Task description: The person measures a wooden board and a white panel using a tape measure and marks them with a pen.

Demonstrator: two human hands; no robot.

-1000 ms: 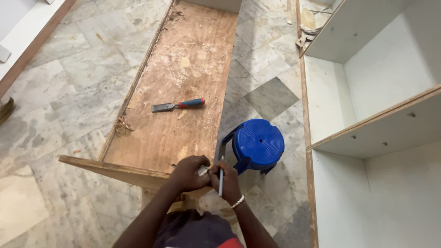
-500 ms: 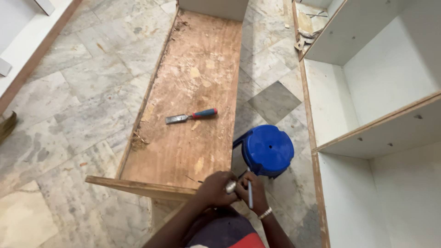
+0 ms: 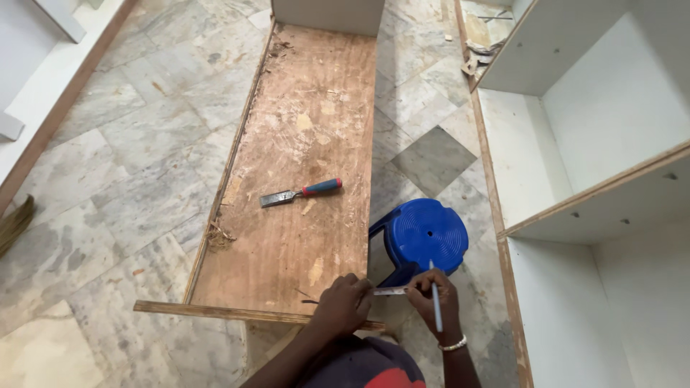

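Left hand point(image 3: 343, 305) pressed a small metal ruler point(image 3: 392, 290) onto the long brown plywood board point(image 3: 302, 165); right hand point(image 3: 435, 302) clamped a blue pen point(image 3: 435, 294). Ruler looked stiff, thin, light, probably slippery on the board. Best pinned flat under the left grip.

Mid-frame, on brown board point(image 3: 302, 144): chisel point(image 3: 300, 192), red-and-blue handle, blade pointing left. Lower centre-right, just beside board's right edge: round blue stool point(image 3: 424, 236). Right side: white cabinet point(image 3: 604, 122), open shelves. Left and centre: grey tiled floor point(image 3: 122, 187). Far left edge: broom bristles point(image 3: 13, 224).
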